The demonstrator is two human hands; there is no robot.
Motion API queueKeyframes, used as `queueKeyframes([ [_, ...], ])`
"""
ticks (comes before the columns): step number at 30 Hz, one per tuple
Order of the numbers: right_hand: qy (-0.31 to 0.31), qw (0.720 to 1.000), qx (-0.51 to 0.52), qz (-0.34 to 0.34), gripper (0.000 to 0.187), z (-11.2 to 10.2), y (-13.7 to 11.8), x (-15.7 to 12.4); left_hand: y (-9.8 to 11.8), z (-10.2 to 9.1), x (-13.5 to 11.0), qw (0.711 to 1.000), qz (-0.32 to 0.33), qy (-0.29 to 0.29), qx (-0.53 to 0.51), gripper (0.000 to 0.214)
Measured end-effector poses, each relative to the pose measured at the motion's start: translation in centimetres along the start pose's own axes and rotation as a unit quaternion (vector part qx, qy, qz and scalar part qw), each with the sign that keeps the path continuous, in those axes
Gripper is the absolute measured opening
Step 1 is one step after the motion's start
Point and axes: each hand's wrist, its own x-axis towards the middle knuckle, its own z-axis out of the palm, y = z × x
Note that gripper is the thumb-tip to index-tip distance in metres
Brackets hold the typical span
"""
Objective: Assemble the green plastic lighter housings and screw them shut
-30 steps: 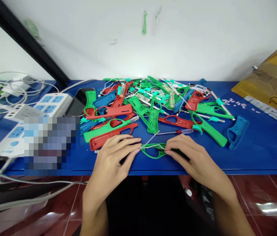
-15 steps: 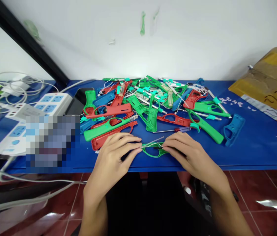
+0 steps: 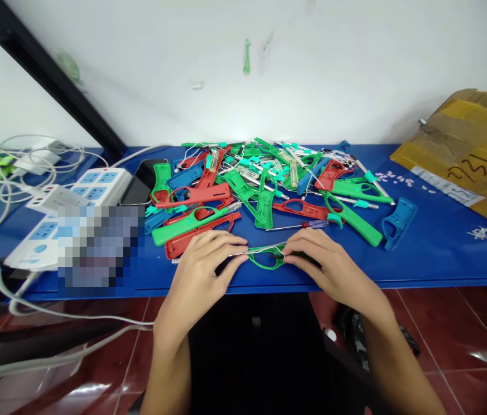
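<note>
Near the table's front edge, a green plastic lighter casing half (image 3: 265,267) with a looped trigger opening lies between my hands. A thin white wire (image 3: 263,250) and a slim pale rod run along its upper edge. My left hand (image 3: 206,265) pinches the wire and rod at the left end, thumb against fingertips. With fingers closed, my right hand (image 3: 323,259) grips the right end of the casing, where the wire also ends. My fingers hide both ends of the casing. Just beyond lies a screwdriver (image 3: 314,224) with a clear purple handle.
Red, green and blue casing halves (image 3: 193,194) and wired metal tubes are heaped along the back. At left stand a white power strip (image 3: 100,184), a dark phone (image 3: 139,183) and tangled cables. A taped cardboard box (image 3: 468,150) sits at right, near a blue casing half (image 3: 400,223).
The pale rod, slanted up to the right before, now lies nearly level along the casing. My hands keep their holds. The view has shifted slightly.
</note>
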Motion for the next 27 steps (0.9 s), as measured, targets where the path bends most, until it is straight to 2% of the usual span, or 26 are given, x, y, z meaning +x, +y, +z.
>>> queueKeyframes([
  [9,0.012,1.0,0.0,-0.001,0.01,0.1,0.1,0.0,0.0,-0.1,0.1,1.0,0.003,-0.005,0.003,0.005],
  [16,0.032,0.999,-0.02,-0.016,0.017,0.3,0.2,0.1,-0.2,-0.1,-0.1,1.0,-0.013,-0.023,0.006,0.007],
  [22,0.03,0.999,-0.021,-0.009,0.018,0.2,0.2,0.2,0.0,-0.2,0.2,1.0,0.002,-0.025,-0.001,0.011],
  [25,0.028,0.999,-0.015,0.006,0.013,0.3,0.2,0.1,0.4,-0.2,1.1,0.999,0.005,-0.05,-0.007,0.015],
  [27,0.029,0.999,-0.007,0.029,0.022,0.4,0.2,0.0,0.5,0.1,1.7,0.997,0.009,-0.072,-0.004,0.016],
])
